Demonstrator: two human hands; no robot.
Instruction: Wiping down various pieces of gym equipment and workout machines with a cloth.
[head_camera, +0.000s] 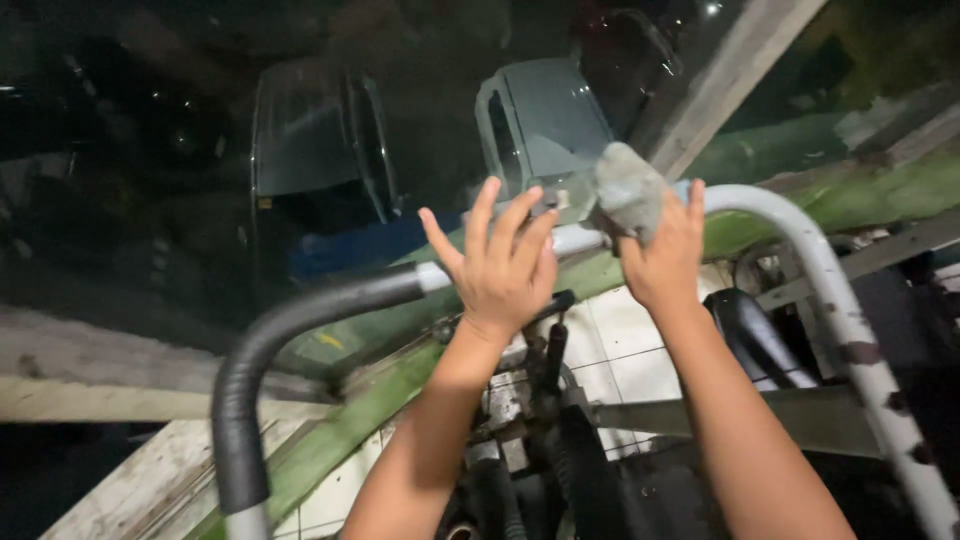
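The right hand (665, 255) is clamped on a grey rag (628, 192), pressing it against the top of a curved white bar (835, 290); the rag bunches above and to the left of the fingers, covering the bar at its upper bend. The left hand (503, 270) sits just left of the rag on the same bar, fingers spread apart and open, palm laid over the tube rather than gripping it. Left of that hand the bar runs into a black foam sleeve (250, 370) that bends downward. Right of the rag the bar curves down, its white paint chipped and rust-spotted. Below the bar, between the two forearms, stand dark machine parts (545, 420) over a white tiled floor (620, 330). Beyond the bar, a green beam (350, 425) slants across, and behind it, in the dark, two parked vehicles (540, 115) show.
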